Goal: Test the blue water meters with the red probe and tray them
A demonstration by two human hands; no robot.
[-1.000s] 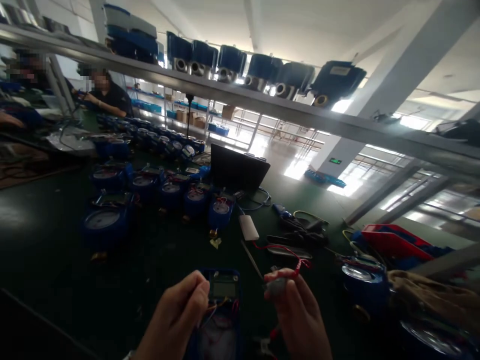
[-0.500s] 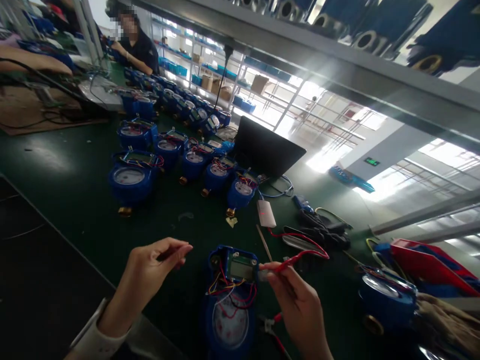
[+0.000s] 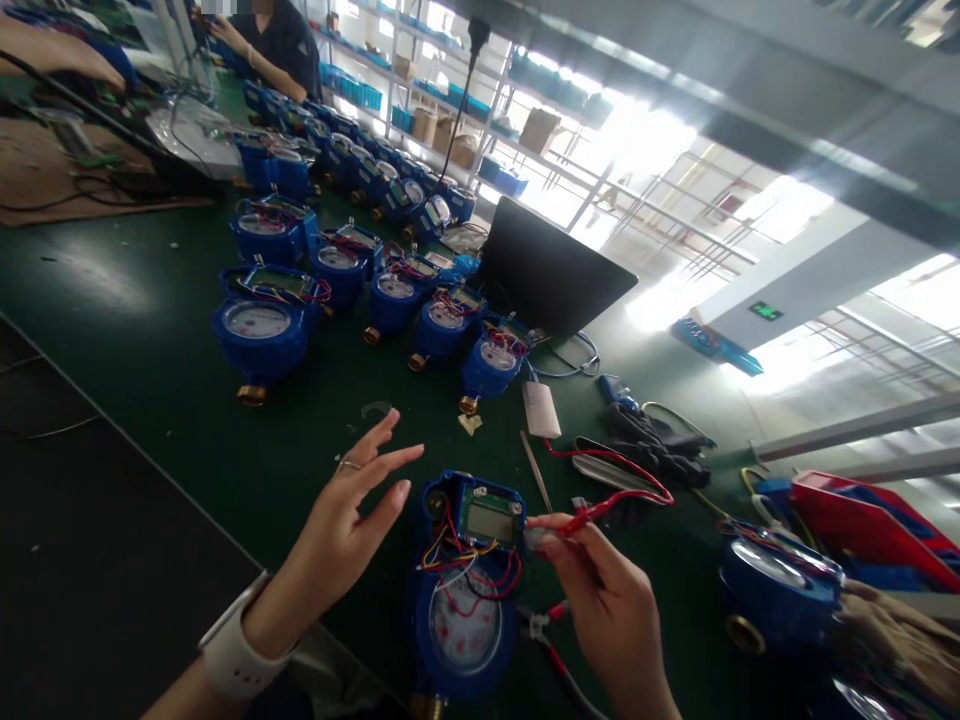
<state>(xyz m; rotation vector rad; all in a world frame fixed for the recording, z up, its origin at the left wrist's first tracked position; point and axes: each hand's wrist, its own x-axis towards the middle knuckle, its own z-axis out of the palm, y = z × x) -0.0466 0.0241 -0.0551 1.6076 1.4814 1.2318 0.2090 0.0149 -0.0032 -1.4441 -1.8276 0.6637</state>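
A: Which thing serves as the landmark in my head view?

B: The open meter (image 3: 461, 630), blue and lying dial up on the tabletop (image 3: 157, 330), with its display (image 3: 491, 520) at the far end and loose coloured wires (image 3: 469, 565) crossing between display and dial.

A: And my two hands, relative to the open meter?

B: The left hand (image 3: 337, 530) is raised to its left, apart from it, the grip wide open and empty. The right hand (image 3: 611, 600) is at its right, beside the display, the grip closed in a pinch on a small clear piece (image 3: 536, 538) — whether this piece touches the housing I cannot tell. A red cable (image 3: 634, 495) runs over that grip and loops back to a white box (image 3: 541, 410) beyond the open meter.

A: What lies nearby?

B: Just right of the open meter, partly under my right forearm, pliers (image 3: 536, 625) with red handles; beyond it, a thin stick (image 3: 535, 470), a row of blue meters (image 3: 442, 325) and a black panel (image 3: 555, 275). Farther right of it are dark gloves (image 3: 652, 445), a red bin (image 3: 874, 520) and another blue meter (image 3: 780, 590). Far off to its left — beyond the row — a co-worker (image 3: 281, 50) is partly visible.
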